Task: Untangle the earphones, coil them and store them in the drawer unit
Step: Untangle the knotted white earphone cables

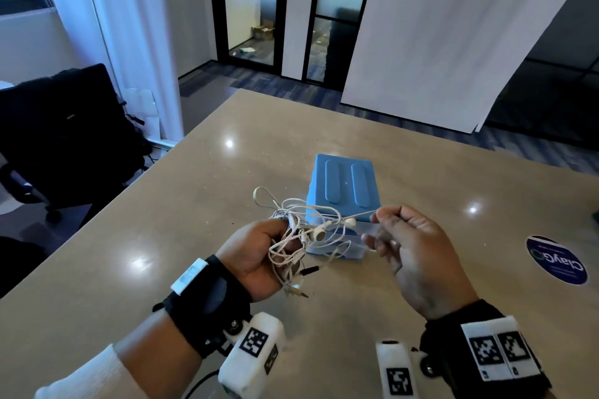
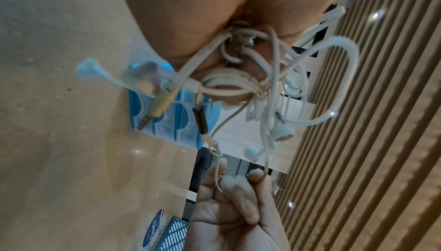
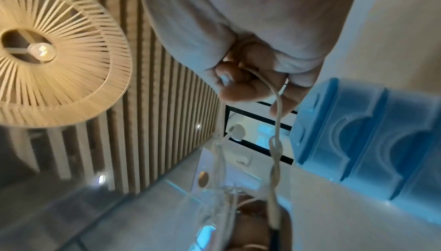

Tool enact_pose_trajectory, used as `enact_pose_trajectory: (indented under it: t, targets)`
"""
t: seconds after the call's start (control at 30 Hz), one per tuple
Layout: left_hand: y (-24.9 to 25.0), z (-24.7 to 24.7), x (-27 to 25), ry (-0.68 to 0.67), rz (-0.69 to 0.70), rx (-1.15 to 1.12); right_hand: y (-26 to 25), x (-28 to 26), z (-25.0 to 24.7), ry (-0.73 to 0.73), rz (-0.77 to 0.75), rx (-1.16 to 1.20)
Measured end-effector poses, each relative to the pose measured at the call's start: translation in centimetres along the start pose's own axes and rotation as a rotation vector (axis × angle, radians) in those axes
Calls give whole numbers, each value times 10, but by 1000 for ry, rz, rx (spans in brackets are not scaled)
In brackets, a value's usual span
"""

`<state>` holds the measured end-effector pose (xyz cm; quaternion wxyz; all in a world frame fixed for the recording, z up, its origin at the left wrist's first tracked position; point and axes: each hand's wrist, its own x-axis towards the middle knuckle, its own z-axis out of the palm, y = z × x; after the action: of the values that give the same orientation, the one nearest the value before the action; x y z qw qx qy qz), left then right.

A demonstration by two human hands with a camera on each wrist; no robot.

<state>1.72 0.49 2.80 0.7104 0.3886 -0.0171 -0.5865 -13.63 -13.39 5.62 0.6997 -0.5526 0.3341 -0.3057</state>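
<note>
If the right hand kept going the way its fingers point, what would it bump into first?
Probably the tangled earphones bunched in the left hand. The right hand points toward that bundle while pinching one strand of it. The blue drawer unit sits just behind, though depth is hard to judge.

Earphones (image 1: pixel 304 233): white wired sets, still a loose knot of loops, raised off the table in front of the drawer unit. White earbuds (image 1: pixel 320 234) hang among the strands; metal plugs dangle at the bottom, one with a black sleeve (image 1: pixel 310 270). One loop sticks up on the side away from the drawer unit; a single strand runs taut across its front.

Drawer unit (image 1: pixel 344 183): small, blue plastic, upright on the table, two long ridges on top, translucent drawers facing the earphones, all closed.
</note>
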Motion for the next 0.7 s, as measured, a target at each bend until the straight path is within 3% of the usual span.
enact_pose_trajectory:
  t: [0.1,0.23,0.47,0.57,0.7]
  targets:
    - [-2,0,-1,2,2,11,-4,-1,-2,39,91,242]
    - [0,6,-2,3,-10,-13,-3,0,-6,43,127,291]
    - [0,18,-6,-54,-3,3,6,-2,-6,-119,139,-232]
    - [4,16,-8,-38,-9,-52,11,1,-8,-32,107,-275]
    - [7,17,-12,-22,-28,-92,11,1,-9,114,95,-3]
